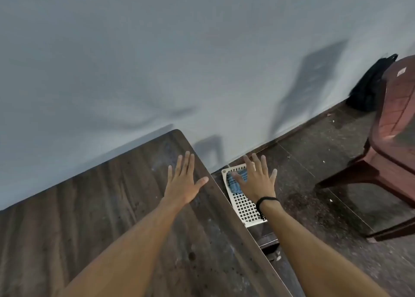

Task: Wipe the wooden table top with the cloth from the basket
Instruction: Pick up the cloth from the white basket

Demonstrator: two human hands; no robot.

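A dark wooden table top [107, 211] with dusty smears fills the lower left. My left hand [183, 182] is stretched out over its right edge, fingers straight and spread, holding nothing. On the floor beside the table stands a white perforated basket [243, 209]. A blue cloth [235, 183] lies in its far end. My right hand [257, 179], a black band on its wrist, hovers above the basket with fingers spread, partly hiding the cloth. Whether it touches the cloth I cannot tell.
A pale grey wall [157, 60] runs behind the table. A reddish-brown plastic chair [390, 139] stands at the right on the dark tiled floor [325, 184], with a black bag [370, 85] against the wall behind it.
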